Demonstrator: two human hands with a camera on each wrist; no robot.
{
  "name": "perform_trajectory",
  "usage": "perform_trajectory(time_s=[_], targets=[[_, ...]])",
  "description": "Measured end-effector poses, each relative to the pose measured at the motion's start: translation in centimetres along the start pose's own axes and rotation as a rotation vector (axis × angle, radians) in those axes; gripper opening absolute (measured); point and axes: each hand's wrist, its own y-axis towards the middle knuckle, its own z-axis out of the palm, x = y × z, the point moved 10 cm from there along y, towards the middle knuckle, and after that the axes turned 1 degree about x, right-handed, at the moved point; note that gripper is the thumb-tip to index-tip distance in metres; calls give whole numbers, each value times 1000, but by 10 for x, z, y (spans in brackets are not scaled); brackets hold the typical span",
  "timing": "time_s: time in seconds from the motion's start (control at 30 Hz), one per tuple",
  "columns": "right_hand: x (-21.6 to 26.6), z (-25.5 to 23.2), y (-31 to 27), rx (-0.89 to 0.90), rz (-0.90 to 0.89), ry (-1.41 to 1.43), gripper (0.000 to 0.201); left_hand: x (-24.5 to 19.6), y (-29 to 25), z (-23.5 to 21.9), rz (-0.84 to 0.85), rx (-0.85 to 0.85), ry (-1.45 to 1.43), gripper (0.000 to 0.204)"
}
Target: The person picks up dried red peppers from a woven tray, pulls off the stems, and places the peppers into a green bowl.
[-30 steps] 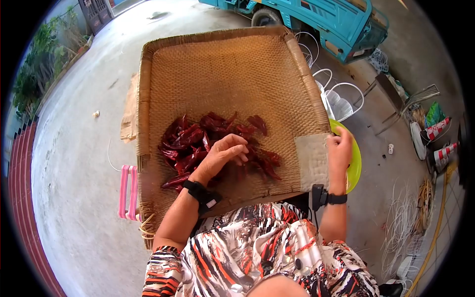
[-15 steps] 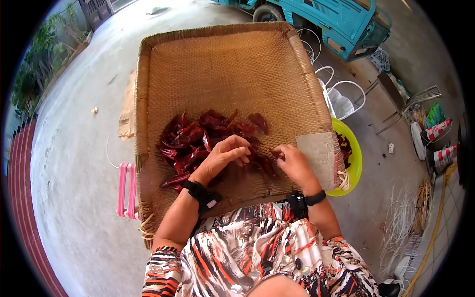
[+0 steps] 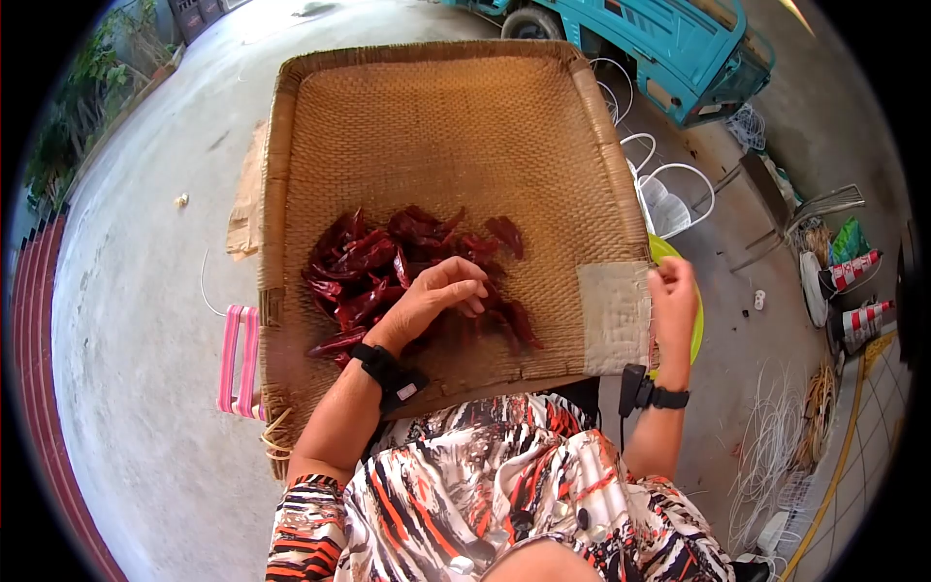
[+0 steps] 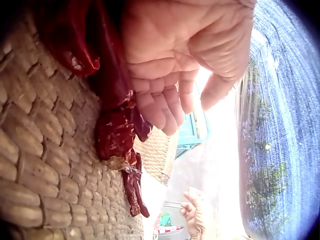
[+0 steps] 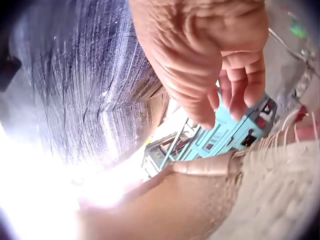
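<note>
Dried chillies point(image 3: 407, 272) lie heaped on the near-left part of the woven tray point(image 3: 465, 116), a dark red pile stretching roughly left to right across the weave. Single pods point every way, so I can give no common heading; one pod at the pile's right edge point(image 3: 521, 323) runs slantwise toward the tray's near rim.

My left hand point(image 3: 433, 299) rests on the pile with fingers loosely bent, fingertips down among the pods. From the left wrist view the fingers point(image 4: 165, 100) touch a chilli point(image 4: 117, 135) lying against the weave, though I cannot tell whether they pinch it or merely press it (the palm hides the contact).

My right hand point(image 3: 671, 296) is off the tray, raised just past its right edge, above the green bowl point(image 3: 693, 325) that shows beside it. Its fingers point(image 5: 240, 75) are curled inward; no pod shows between them in the right wrist view.

A cloth patch point(image 3: 613, 315) covers the tray's near-right corner.
</note>
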Motion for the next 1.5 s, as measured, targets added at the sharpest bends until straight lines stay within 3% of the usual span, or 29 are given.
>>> perform_trajectory(time_s=[0.1,0.17,0.27,0.3,0.4,0.5,0.7,0.9,1.0,1.1,1.2,1.37,1.4,1.47,1.5], targets=[[45,78,-51,634,30,54,44,2,1,0,-1,9,-1,24],[72,111,-81,773,-161,-60,41,4,2,-1,-8,6,-3,24],[84,138,-95,730,-435,-134,40,1,1,2,-7,6,15,23],[88,140,-94,738,-447,-57,33,0,1,3,-5,8,22,23],[82,139,-82,719,-320,-82,26,0,2,4,8,27,41,26],[96,120,-71,578,-184,184,21,0,2,7,2,23,10,32],[100,139,-86,728,-30,577,16,-5,0,8,-26,-5,61,27],[90,154,-89,790,3,728,13,2,-1,6,6,92,18,16],[76,171,-101,930,110,792,12,-1,-6,17,-59,137,-51,15],[68,159,-91,823,180,817,11,0,-3,15,-34,99,-38,21],[29,130,-61,540,300,950,11,6,0,6,-32,55,-83,27],[-53,75,-20,91,504,1664,18,10,0,3,-38,40,-161,28],[-49,70,-15,57,523,1831,21,10,0,3,-37,38,-157,28],[-48,74,-18,35,646,1825,21,11,1,2,-37,37,-149,28],[-39,83,-17,162,601,1710,22,13,1,1,-38,36,-144,28]])
